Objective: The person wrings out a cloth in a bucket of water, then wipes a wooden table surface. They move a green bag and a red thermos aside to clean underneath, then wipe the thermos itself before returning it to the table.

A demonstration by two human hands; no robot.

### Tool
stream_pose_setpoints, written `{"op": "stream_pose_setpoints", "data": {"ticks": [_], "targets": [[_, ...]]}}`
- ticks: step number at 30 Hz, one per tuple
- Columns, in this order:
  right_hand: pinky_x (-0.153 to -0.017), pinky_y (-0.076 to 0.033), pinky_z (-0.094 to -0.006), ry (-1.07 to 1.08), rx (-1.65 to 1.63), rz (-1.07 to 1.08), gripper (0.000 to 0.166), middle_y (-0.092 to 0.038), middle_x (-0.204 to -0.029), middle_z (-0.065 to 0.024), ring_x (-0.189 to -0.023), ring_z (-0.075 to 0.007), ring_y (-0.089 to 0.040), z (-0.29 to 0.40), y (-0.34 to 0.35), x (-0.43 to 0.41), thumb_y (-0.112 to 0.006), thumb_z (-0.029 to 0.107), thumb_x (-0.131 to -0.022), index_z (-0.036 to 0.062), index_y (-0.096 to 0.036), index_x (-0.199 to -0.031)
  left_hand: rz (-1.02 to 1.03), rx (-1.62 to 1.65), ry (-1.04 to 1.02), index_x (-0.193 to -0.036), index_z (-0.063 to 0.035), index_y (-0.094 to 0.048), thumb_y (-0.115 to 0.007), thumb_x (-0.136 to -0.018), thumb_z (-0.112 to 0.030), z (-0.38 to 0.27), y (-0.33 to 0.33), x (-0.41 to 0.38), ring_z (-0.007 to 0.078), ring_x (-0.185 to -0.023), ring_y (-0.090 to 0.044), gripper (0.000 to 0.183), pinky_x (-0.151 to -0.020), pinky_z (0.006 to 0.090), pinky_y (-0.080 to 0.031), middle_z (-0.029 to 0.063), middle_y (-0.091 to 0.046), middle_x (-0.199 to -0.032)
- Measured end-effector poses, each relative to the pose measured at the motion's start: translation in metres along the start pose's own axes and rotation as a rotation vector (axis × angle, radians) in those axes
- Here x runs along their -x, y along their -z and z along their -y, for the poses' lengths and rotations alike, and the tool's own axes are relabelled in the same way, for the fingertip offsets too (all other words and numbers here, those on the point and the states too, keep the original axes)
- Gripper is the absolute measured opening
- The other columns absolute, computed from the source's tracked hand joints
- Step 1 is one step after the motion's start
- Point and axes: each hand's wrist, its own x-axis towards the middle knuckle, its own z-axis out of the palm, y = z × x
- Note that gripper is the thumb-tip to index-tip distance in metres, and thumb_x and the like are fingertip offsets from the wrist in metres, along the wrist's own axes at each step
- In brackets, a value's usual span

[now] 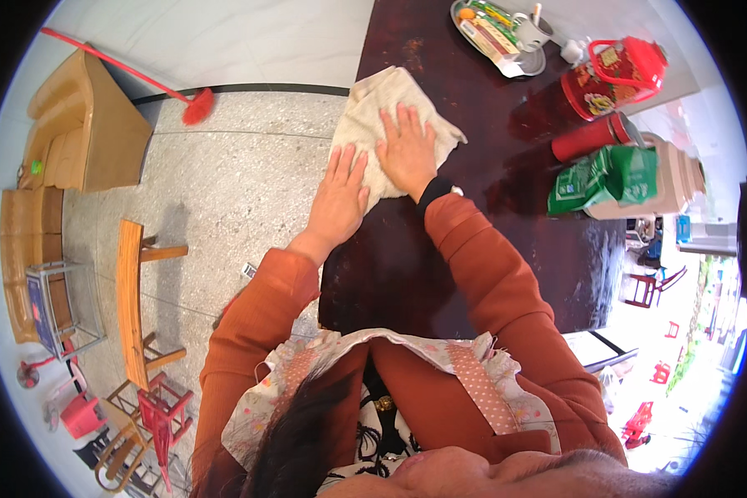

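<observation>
A cream cloth [367,112] lies spread on the dark, glossy wooden tabletop [404,261], and part of it reaches the table's left edge. My right hand [409,149] rests flat on the cloth with its fingers spread. On the lower left part of the cloth lies my left hand [341,202], palm down, its fingers slightly apart. Neither hand closes around the fabric. The palms hide the cloth beneath them.
On the table's right side stand a red floral thermos [610,81], a red flask [588,137] and a green bag [604,180]. A metal tray [526,65] at the far end holds a mug [531,32] and packets. Left are a wooden bench [131,299] and a red broom [197,107].
</observation>
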Motion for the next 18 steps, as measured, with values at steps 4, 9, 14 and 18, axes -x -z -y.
{"op": "stream_pose_setpoints", "data": {"ticks": [4, 9, 14, 18], "targets": [[-0.112, -0.023, -0.057, 0.034, -0.022, 0.024, 0.057, -0.035, -0.152, -0.0202, -0.143, -0.0366, -0.029, 0.03, 0.015, 0.054, -0.052, 0.032, -0.092, 0.0098, -0.045, -0.144, 0.049, 0.044, -0.014, -0.141, 0.0061, -0.039, -0.058, -0.088, -0.01, -0.019, 0.014, 0.055, 0.0497, -0.14, -0.026, 0.059, -0.117, 0.049, -0.026, 0.0296, -0.032, -0.149], [-0.113, -0.023, -0.057, 0.068, -0.066, 0.088, 0.058, -0.033, -0.154, -0.0198, -0.145, -0.0363, -0.026, 0.069, 0.038, 0.116, -0.052, 0.032, -0.092, 0.0105, -0.043, -0.146, 0.088, 0.129, 0.004, -0.142, 0.0072, -0.036, -0.058, -0.085, -0.007, -0.041, 0.025, 0.128, 0.0531, -0.14, -0.023, 0.063, -0.117, 0.0519, -0.023, 0.0324, -0.03, -0.149], [-0.114, -0.022, -0.0563, 0.151, -0.145, 0.179, 0.06, -0.032, -0.155, -0.019, -0.146, -0.035, -0.025, 0.104, 0.06, 0.173, -0.054, 0.03, -0.092, 0.0101, -0.041, -0.147, 0.093, 0.132, 0.064, -0.144, 0.007, -0.033, -0.058, -0.084, -0.007, -0.067, 0.03, 0.206, 0.0524, -0.142, -0.02, 0.066, -0.117, 0.0544, -0.021, 0.0326, -0.027, -0.151], [-0.115, -0.019, -0.0554, 0.217, -0.242, 0.171, 0.06, -0.033, -0.154, -0.0186, -0.146, -0.0346, -0.025, 0.105, 0.067, 0.2, -0.055, 0.028, -0.091, 0.0088, -0.042, -0.146, 0.146, 0.013, 0.17, -0.146, 0.0048, -0.032, -0.058, -0.084, -0.011, -0.09, 0.024, 0.237, 0.0462, -0.146, -0.018, 0.07, -0.115, 0.0597, -0.019, 0.0268, -0.025, -0.155]]}}
